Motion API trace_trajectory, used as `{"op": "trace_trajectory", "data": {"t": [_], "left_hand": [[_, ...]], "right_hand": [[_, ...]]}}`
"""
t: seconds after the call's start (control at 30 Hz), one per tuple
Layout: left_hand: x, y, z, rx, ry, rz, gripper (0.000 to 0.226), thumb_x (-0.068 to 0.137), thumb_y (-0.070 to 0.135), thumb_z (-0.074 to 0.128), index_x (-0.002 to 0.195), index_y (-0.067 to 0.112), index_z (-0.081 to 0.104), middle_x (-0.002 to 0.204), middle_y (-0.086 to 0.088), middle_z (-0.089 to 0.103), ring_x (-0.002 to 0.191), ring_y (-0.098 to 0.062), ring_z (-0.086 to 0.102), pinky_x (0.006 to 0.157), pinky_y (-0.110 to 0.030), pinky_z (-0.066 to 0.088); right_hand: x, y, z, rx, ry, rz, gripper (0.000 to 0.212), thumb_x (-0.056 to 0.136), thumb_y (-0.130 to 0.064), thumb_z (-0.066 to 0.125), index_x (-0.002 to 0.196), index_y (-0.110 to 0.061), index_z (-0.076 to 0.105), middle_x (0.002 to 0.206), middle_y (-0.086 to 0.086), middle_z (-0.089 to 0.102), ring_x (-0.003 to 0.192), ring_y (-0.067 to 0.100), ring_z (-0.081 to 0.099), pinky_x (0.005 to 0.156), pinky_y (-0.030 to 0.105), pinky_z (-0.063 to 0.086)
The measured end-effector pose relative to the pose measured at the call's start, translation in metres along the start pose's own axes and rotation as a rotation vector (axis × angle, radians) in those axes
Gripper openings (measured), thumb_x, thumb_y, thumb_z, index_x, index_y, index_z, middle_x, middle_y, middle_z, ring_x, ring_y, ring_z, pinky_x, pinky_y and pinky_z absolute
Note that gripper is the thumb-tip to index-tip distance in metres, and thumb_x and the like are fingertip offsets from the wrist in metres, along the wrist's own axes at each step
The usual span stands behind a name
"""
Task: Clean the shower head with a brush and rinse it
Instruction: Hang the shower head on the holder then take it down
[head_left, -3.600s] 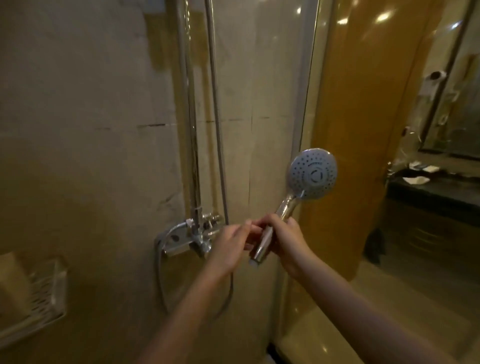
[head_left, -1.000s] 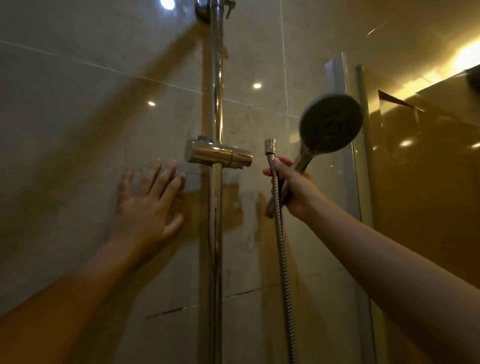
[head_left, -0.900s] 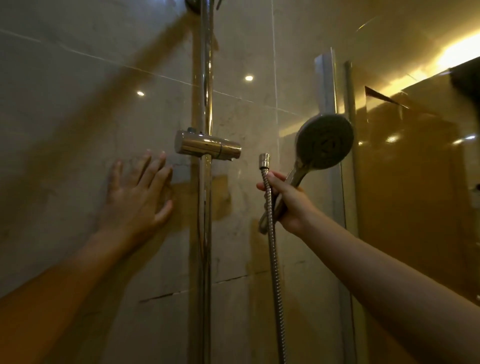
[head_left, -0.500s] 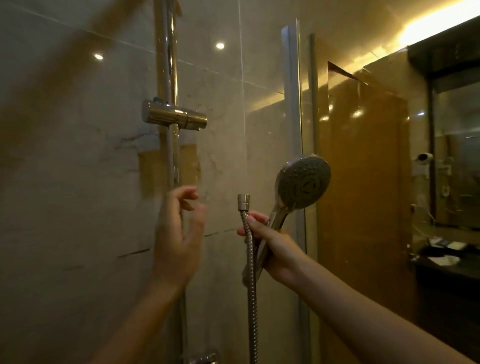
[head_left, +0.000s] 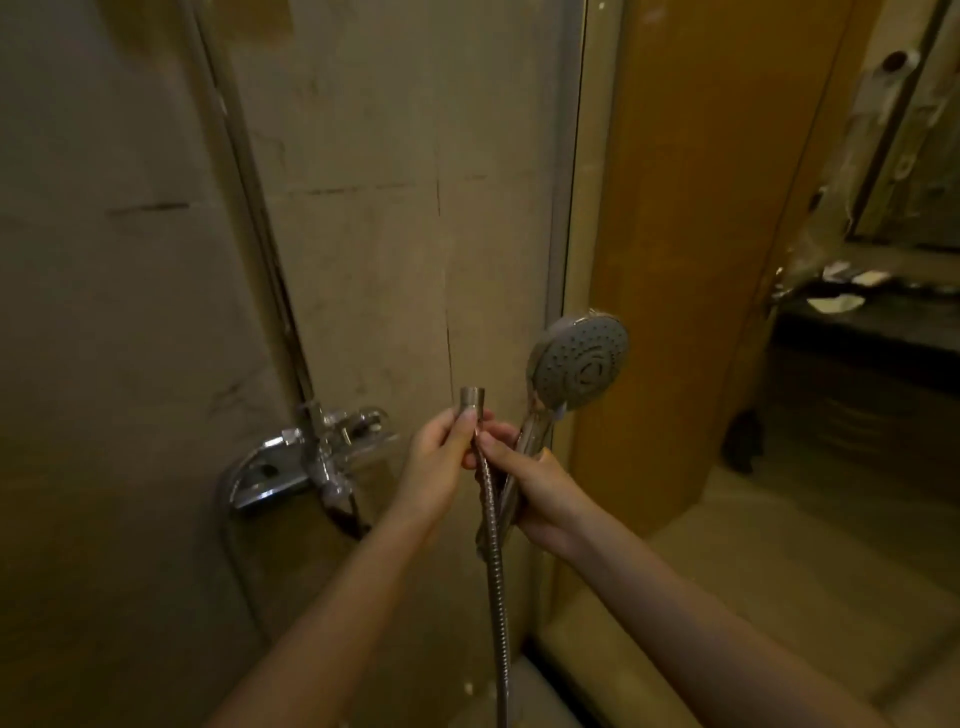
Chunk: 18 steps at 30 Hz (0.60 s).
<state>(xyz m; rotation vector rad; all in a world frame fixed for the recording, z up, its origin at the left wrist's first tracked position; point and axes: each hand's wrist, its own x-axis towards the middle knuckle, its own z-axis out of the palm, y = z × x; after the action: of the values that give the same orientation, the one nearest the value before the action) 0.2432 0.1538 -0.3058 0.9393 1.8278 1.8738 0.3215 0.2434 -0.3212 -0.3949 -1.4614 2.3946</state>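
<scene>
I see the shower head (head_left: 581, 362) held up in front of the tiled wall (head_left: 374, 218), its spray face turned toward me and its handle running down into my right hand (head_left: 535, 483), whose fingers are closed around the handle; the lower end of the handle is hidden behind that hand and the hose. The hose (head_left: 496, 561) is detached from the shower head: its metal end fitting (head_left: 472, 401) sticks up free, just left of the handle, and my left hand (head_left: 441, 457) pinches the hose right below that fitting, thumb and fingers pressed together on it. The hose hangs down between my forearms and is cut off at the bottom edge. The light is dim and the picture is blurred by motion, so I cannot make out fine detail on the nozzles. To the left, lower on the wall, sits the chrome tap (head_left: 311, 457), smeared by blur. A riser pipe (head_left: 249, 208) climbs from it and leaves the top edge. To the right stands the glass door frame (head_left: 569, 208), then an orange panel (head_left: 701, 234), and far right a dark counter (head_left: 872, 322) with pale items I cannot identify.
</scene>
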Motion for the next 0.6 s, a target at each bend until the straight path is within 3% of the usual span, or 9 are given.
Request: {"op": "trace_trajectory", "data": {"t": [0.07,0.13,0.27,0.37,0.5,0.6], "left_hand": [[-0.017,-0.025,0.010,-0.021,0.034,-0.066,0.031,0.099,0.021,0.036,0.110,0.003,0.059,0.098,-0.016,0.071,0.094,-0.025,0.065,0.086,-0.042,0.048],[-0.034,-0.046,0.018,-0.117,0.097,-0.118,0.032,0.100,0.022,0.033,0.107,0.005,0.059,0.094,-0.016,0.070,0.088,-0.023,0.065,0.076,-0.032,0.050],[-0.057,-0.083,0.006,-0.332,0.334,-0.224,0.029,0.100,0.023,0.033,0.087,0.013,0.057,0.069,0.004,0.061,0.060,-0.007,0.057,0.057,-0.017,0.046],[-0.072,-0.104,-0.015,-0.257,0.246,-0.340,0.029,0.099,0.026,0.033,0.086,0.015,0.056,0.051,0.007,0.045,0.040,-0.002,0.035,0.045,-0.019,0.026],[-0.084,-0.119,-0.044,0.038,0.050,-0.526,0.024,0.099,0.027,0.038,0.102,0.016,0.059,0.060,0.006,0.045,0.042,-0.002,0.034,0.045,-0.017,0.026],[-0.082,-0.121,-0.062,0.188,0.046,-0.590,0.023,0.099,0.029,0.038,0.101,0.015,0.056,0.064,0.002,0.047,0.041,-0.003,0.033,0.043,-0.016,0.026]], "right_hand": [[-0.006,0.027,-0.018,-0.002,-0.017,0.045,0.039,0.081,-0.019,0.068,0.116,-0.004,0.064,0.086,0.003,0.071,0.084,0.012,0.068,0.078,0.026,0.051],[-0.010,0.054,-0.035,-0.015,0.006,0.099,0.032,0.081,-0.019,0.068,0.110,-0.007,0.067,0.086,0.003,0.071,0.075,0.010,0.065,0.067,0.022,0.050],[-0.011,0.101,-0.071,-0.017,0.080,0.227,0.024,0.088,-0.012,0.065,0.111,-0.011,0.065,0.092,0.005,0.074,0.061,0.008,0.058,0.047,0.018,0.042],[-0.011,0.128,-0.092,0.047,0.149,0.318,0.024,0.089,-0.007,0.062,0.113,-0.009,0.062,0.084,0.006,0.073,0.056,0.008,0.057,0.040,0.017,0.041],[-0.009,0.155,-0.109,0.008,0.198,0.437,0.027,0.089,-0.005,0.063,0.116,-0.006,0.061,0.074,0.005,0.073,0.047,0.007,0.057,0.037,0.017,0.040],[-0.008,0.163,-0.117,-0.123,0.189,0.494,0.025,0.088,-0.004,0.064,0.113,-0.006,0.062,0.067,0.002,0.072,0.042,0.004,0.054,0.036,0.016,0.037]]}}
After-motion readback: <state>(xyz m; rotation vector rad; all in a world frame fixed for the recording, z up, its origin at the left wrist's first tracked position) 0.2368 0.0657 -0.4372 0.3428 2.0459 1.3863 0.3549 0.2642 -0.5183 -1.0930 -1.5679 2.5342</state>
